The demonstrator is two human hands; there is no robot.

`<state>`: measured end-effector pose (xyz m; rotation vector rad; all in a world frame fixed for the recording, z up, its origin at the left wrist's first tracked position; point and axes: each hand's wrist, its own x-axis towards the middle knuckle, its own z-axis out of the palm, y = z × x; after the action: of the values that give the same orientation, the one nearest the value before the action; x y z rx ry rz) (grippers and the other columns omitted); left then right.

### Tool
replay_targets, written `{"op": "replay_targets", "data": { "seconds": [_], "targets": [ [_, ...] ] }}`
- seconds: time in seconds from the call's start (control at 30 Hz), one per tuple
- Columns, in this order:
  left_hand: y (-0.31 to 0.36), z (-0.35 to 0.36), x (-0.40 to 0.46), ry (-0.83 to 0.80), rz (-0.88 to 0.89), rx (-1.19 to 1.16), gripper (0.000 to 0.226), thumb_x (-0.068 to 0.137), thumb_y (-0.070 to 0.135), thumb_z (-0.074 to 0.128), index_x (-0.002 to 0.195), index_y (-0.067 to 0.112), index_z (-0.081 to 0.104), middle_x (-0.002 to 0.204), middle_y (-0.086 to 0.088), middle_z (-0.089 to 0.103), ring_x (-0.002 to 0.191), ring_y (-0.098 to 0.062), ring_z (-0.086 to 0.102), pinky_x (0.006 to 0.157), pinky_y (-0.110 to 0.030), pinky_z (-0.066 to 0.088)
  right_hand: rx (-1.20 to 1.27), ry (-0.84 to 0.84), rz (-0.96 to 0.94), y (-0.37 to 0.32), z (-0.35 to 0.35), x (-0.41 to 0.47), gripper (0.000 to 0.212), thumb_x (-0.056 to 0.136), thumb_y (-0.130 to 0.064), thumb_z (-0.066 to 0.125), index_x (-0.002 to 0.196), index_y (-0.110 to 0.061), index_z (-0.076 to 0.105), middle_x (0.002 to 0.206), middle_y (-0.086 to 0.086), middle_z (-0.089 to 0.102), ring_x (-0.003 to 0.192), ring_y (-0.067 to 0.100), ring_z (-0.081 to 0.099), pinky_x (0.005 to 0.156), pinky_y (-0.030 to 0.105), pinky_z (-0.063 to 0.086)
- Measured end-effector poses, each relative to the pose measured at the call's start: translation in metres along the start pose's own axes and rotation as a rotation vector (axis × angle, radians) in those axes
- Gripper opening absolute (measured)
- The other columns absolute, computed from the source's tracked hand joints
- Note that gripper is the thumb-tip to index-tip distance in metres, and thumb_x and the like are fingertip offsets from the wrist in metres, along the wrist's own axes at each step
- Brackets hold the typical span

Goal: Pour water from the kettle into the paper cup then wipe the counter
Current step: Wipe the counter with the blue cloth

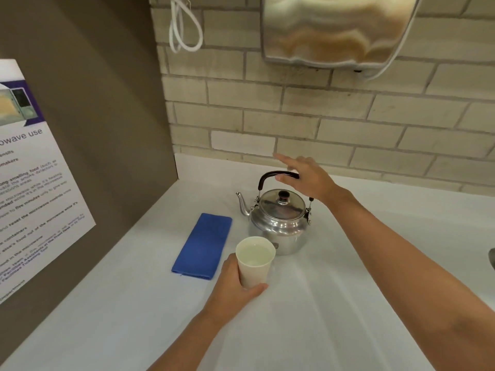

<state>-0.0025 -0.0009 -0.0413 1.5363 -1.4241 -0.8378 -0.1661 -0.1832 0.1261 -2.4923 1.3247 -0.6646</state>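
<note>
The paper cup [255, 261] already holds water, and the left hand [235, 285] is wrapped around its side, just near the kettle [278, 223] that stands upright on the counter [321, 303]. The right hand [308, 178] is spread loose over the black handle [270, 175], gripping nothing. I judge wiping comes next: set the cup down gently, then take the folded blue cloth [203, 246] at the left.
</note>
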Motion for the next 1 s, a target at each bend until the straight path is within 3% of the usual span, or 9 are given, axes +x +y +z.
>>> {"op": "replay_targets", "data": {
  "seconds": [0.07, 0.13, 0.23, 0.43, 0.57, 0.67, 0.73, 0.83, 1.0],
  "targets": [
    [0.001, -0.014, -0.005, -0.070, 0.022, 0.104, 0.076, 0.064, 0.042, 0.078, 0.121, 0.045, 0.029, 0.116, 0.020, 0.041, 0.112, -0.001, 0.040, 0.084, -0.007, 0.036, -0.005, 0.130, 0.039, -0.004, -0.001, -0.033, 0.051, 0.091, -0.040, 0.052, 0.138, -0.038, 0.034, 0.117, 0.009, 0.053, 0.114, 0.028, 0.041, 0.097, 0.043, 0.036],
    [-0.001, -0.030, -0.014, -0.119, 0.049, 0.179, 0.085, 0.069, 0.040, 0.075, 0.136, 0.036, 0.022, 0.122, 0.020, 0.035, 0.119, -0.001, 0.029, 0.096, -0.013, 0.029, -0.019, 0.171, 0.097, -0.006, 0.012, -0.079, 0.048, 0.092, -0.036, 0.052, 0.138, -0.034, 0.038, 0.121, 0.008, 0.051, 0.115, 0.028, 0.041, 0.096, 0.043, 0.038],
    [-0.005, -0.056, -0.024, -0.167, 0.066, 0.253, 0.090, 0.076, 0.035, 0.070, 0.145, 0.025, 0.013, 0.134, 0.013, 0.030, 0.127, -0.004, 0.024, 0.106, -0.021, 0.023, -0.053, 0.097, 0.192, -0.008, 0.046, -0.147, 0.045, 0.091, -0.032, 0.053, 0.135, -0.028, 0.044, 0.126, 0.009, 0.050, 0.116, 0.028, 0.044, 0.095, 0.046, 0.041],
    [-0.012, -0.095, -0.018, -0.289, 0.173, 0.344, 0.071, 0.084, 0.029, 0.063, 0.143, 0.025, 0.023, 0.138, 0.016, 0.027, 0.125, 0.002, 0.024, 0.103, -0.019, 0.022, -0.133, -0.047, 0.438, -0.022, 0.121, -0.233, 0.047, 0.095, -0.043, 0.039, 0.140, -0.031, 0.033, 0.145, 0.004, 0.032, 0.137, 0.023, 0.024, 0.109, 0.044, 0.025],
    [0.000, -0.092, 0.027, -0.088, 0.217, 0.413, 0.041, 0.095, 0.016, 0.041, 0.135, 0.005, 0.039, 0.141, -0.010, 0.041, 0.131, -0.023, 0.036, 0.107, -0.026, 0.026, -0.265, 0.011, 0.403, -0.016, 0.126, -0.240, 0.045, 0.095, -0.044, 0.036, 0.138, -0.029, 0.037, 0.146, 0.003, 0.033, 0.138, 0.022, 0.023, 0.112, 0.041, 0.018],
    [-0.007, -0.091, 0.078, -0.100, 0.076, 0.525, 0.042, 0.098, 0.011, 0.022, 0.136, -0.005, 0.032, 0.149, -0.023, 0.029, 0.137, -0.034, 0.026, 0.116, -0.040, 0.017, -0.280, 0.064, 0.397, -0.018, 0.127, -0.235, 0.042, 0.095, -0.041, 0.039, 0.135, -0.029, 0.043, 0.145, 0.003, 0.037, 0.137, 0.021, 0.026, 0.111, 0.040, 0.018],
    [-0.021, -0.087, 0.103, -0.147, 0.044, 0.705, 0.046, 0.099, 0.014, 0.015, 0.141, -0.005, 0.021, 0.154, -0.022, 0.017, 0.142, -0.036, 0.013, 0.118, -0.046, 0.008, -0.294, 0.087, 0.441, -0.019, 0.133, -0.239, 0.042, 0.094, -0.042, 0.041, 0.135, -0.032, 0.043, 0.147, 0.004, 0.035, 0.138, 0.024, 0.024, 0.112, 0.042, 0.020],
    [-0.037, -0.078, 0.110, -0.187, 0.085, 0.881, 0.051, 0.099, 0.025, 0.016, 0.146, 0.008, 0.012, 0.158, -0.014, 0.007, 0.145, -0.031, 0.004, 0.119, -0.043, 0.003, -0.310, 0.062, 0.511, -0.017, 0.135, -0.240, 0.044, 0.094, -0.045, 0.039, 0.137, -0.036, 0.038, 0.152, 0.003, 0.029, 0.141, 0.026, 0.018, 0.115, 0.044, 0.016],
    [-0.053, -0.085, 0.106, -0.204, 0.231, 0.946, 0.050, 0.098, 0.023, 0.021, 0.146, 0.010, 0.016, 0.157, -0.012, 0.014, 0.144, -0.031, 0.011, 0.119, -0.042, 0.007, -0.301, 0.014, 0.534, -0.017, 0.135, -0.238, 0.045, 0.095, -0.045, 0.036, 0.139, -0.038, 0.033, 0.153, 0.001, 0.025, 0.143, 0.024, 0.014, 0.117, 0.046, 0.013]
  ]
}}
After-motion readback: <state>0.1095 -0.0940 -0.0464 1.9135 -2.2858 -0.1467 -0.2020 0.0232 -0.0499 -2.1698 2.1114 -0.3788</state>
